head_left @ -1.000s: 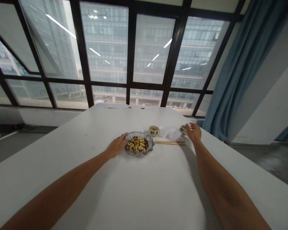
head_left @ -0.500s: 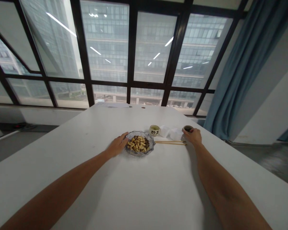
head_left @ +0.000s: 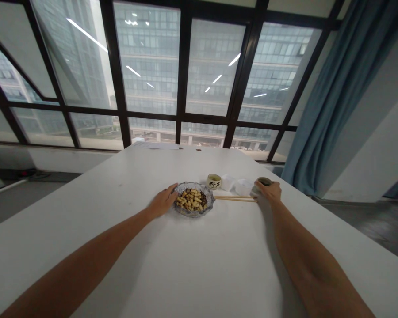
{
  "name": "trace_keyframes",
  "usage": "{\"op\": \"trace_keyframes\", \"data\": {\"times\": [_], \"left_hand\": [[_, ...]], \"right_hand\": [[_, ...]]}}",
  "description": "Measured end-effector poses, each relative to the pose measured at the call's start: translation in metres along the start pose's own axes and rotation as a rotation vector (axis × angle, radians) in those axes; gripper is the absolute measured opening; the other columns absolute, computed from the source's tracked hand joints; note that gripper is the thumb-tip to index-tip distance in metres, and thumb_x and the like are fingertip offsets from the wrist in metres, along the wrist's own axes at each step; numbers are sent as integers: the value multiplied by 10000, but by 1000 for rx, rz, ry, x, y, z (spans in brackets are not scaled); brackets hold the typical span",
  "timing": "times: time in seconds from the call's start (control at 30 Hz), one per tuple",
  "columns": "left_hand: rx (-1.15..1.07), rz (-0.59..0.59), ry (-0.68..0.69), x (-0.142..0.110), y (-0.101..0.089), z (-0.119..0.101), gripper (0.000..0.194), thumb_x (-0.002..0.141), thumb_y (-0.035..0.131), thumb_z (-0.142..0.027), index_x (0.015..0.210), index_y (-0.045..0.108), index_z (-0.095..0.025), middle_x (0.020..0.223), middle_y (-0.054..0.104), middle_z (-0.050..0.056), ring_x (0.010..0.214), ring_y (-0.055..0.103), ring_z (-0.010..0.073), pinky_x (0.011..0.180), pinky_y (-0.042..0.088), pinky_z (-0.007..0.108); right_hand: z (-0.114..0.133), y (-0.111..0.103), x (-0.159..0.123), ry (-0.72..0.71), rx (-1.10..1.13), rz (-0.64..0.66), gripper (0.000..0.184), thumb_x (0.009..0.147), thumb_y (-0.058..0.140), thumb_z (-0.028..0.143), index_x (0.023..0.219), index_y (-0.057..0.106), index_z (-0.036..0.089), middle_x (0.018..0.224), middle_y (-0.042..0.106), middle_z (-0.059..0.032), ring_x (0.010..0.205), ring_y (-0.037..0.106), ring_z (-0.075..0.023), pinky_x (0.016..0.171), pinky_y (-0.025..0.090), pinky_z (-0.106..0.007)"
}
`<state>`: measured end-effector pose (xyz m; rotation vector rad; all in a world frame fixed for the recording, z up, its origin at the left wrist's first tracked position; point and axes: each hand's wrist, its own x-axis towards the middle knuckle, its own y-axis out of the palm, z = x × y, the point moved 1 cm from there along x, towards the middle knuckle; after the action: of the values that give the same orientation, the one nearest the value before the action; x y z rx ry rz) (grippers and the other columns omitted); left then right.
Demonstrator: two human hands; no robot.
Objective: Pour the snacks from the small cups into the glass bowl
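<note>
My left hand (head_left: pixel 162 201) is at the left side of a scalloped clear glass bowl (head_left: pixel 209 211), fingers closed on its rim. Peanut-like pieces (head_left: pixel 191 199) and darker bits lie inside the bowl. Over to the right, my right hand (head_left: pixel 271 191) grips a small cup (head_left: pixel 262 181) with a dark inside; the fingers hide part of it. A pair of chopsticks (head_left: pixel 235 198) lies between the bowl and that hand. Behind them stands a cream cup (head_left: pixel 214 181) with black characters and a greenish inside.
Two white, translucent small containers (head_left: pixel 227 182) sit between the cups. All of this is on a white table (head_left: pixel 199 265). Papers (head_left: pixel 154 145) lie at its far edge, before dark-framed windows. A blue curtain (head_left: pixel 328 115) hangs at the right.
My right hand and the small dark cup have shifted slightly to the right. My left hand keeps its place at the glass bowl.
</note>
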<state>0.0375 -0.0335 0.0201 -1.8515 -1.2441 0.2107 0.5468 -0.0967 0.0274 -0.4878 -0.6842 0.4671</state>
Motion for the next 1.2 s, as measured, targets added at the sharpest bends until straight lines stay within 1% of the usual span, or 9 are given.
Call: {"op": "trace_keyframes", "data": {"times": [0.1, 0.17, 0.27, 0.33, 0.53, 0.63, 0.77, 1.0, 1.2], "left_hand": [[-1, -11, 0, 0, 1, 0, 607, 1006, 344, -478, 1523, 462, -183, 1428, 630, 134, 1324, 591, 298, 1158, 418, 443], [-1, -15, -2, 1, 2, 1, 594, 1005, 355, -474, 1516, 472, -195, 1415, 642, 128, 1316, 597, 293, 1157, 424, 436], [3, -18, 1, 1, 2, 2, 579, 1006, 367, -466, 1508, 483, -201, 1403, 650, 125, 1306, 605, 288, 1156, 428, 426], [8, -15, 3, 1, 3, 2, 573, 1009, 366, -456, 1506, 483, -196, 1403, 649, 126, 1305, 605, 288, 1155, 429, 430], [1, -16, 14, 1, 2, 2, 548, 1023, 365, -438, 1504, 473, -199, 1412, 643, 118, 1301, 608, 281, 1140, 445, 440], [16, -13, 25, 2, 3, 2, 535, 1018, 384, -424, 1497, 477, -204, 1431, 629, 114, 1317, 597, 275, 1149, 439, 434], [25, -16, 40, 3, 4, 3, 544, 1019, 367, -416, 1499, 468, -181, 1452, 608, 130, 1336, 581, 275, 1153, 434, 430], [27, -7, 38, 3, 4, 3, 552, 1020, 347, -420, 1506, 453, -182, 1475, 591, 121, 1359, 561, 261, 1163, 413, 412], [25, -5, 31, 4, 5, 4, 547, 1020, 345, -419, 1504, 457, -191, 1475, 594, 111, 1370, 549, 254, 1166, 408, 410]], "right_hand": [[22, 0, 4, 111, 61, -158, 706, 702, 734, 612, 1199, 557, 142, 1120, 677, -240, 1075, 643, -395, 909, 529, -512], [50, 5, 5, 53, 147, -191, 721, 669, 757, 633, 1189, 575, 167, 1144, 692, -173, 1068, 656, -338, 954, 527, -480], [106, 17, -4, -293, 479, -73, 663, 648, 795, 603, 1120, 634, 166, 1088, 710, -132, 996, 678, -306, 944, 536, -506], [144, 25, -20, -531, 525, 51, 664, 637, 825, 571, 1142, 650, 176, 1125, 694, -124, 1029, 670, -310, 973, 522, -523], [217, 36, -98, -1237, 188, 423, 734, 704, 859, 322, 1365, 569, 185, 1315, 605, -171, 1192, 592, -339, 1017, 516, -507], [231, 36, -130, -1474, -126, 441, 653, 788, 739, 95, 1407, 560, 195, 1440, 551, -173, 1309, 504, -341, 1032, 502, -488], [238, 35, -146, -1570, -311, 365, 573, 877, 595, 5, 1416, 575, 197, 1468, 567, -151, 1323, 497, -337, 1016, 500, -486], [235, 34, -143, -1622, -283, 251, 530, 928, 526, 13, 1429, 571, 181, 1489, 572, -122, 1360, 479, -326, 1028, 482, -473], [228, 39, -138, -1611, -214, 290, 597, 898, 557, 5, 1463, 538, 198, 1514, 545, -135, 1372, 480, -327, 1053, 472, -502]]}}
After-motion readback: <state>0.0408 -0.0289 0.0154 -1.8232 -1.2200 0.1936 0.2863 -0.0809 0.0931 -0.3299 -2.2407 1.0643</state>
